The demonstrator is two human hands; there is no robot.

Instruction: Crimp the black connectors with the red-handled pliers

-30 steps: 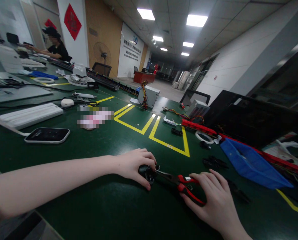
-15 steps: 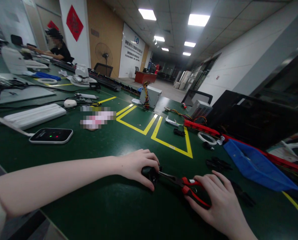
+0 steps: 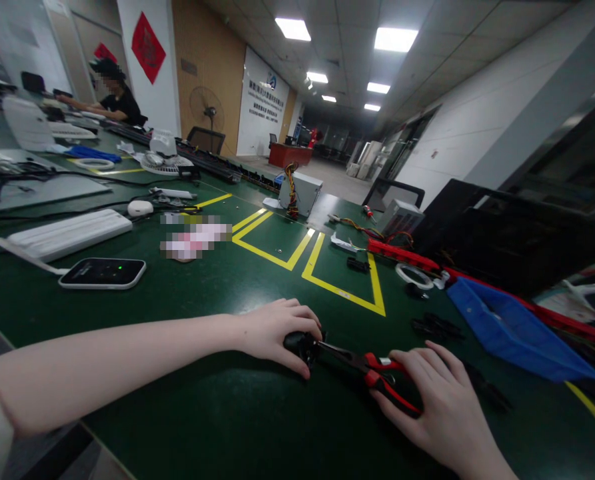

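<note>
My left hand (image 3: 280, 333) is closed around a small black plastic part (image 3: 301, 345) just above the green table (image 3: 202, 413). The part's exact kind cannot be made out. In my right hand (image 3: 437, 400) are red-and-black long-nose pliers (image 3: 372, 370), with fingers and thumb around the handles. The slim metal jaws point left and meet the black part at its right side. Their very tips are hidden against it.
A blue plastic tray (image 3: 517, 333) lies at the right, with loose black parts (image 3: 437, 327) beside it. Behind stand a power supply box (image 3: 302, 193) and a red strip (image 3: 402, 255). At left lie a phone-like device (image 3: 102, 273) and a white power strip (image 3: 70, 233). A co-worker (image 3: 114, 93) sits far left.
Both hands, the black part and the pliers have shifted very slightly to the right. The grip of each hand looks the same.
</note>
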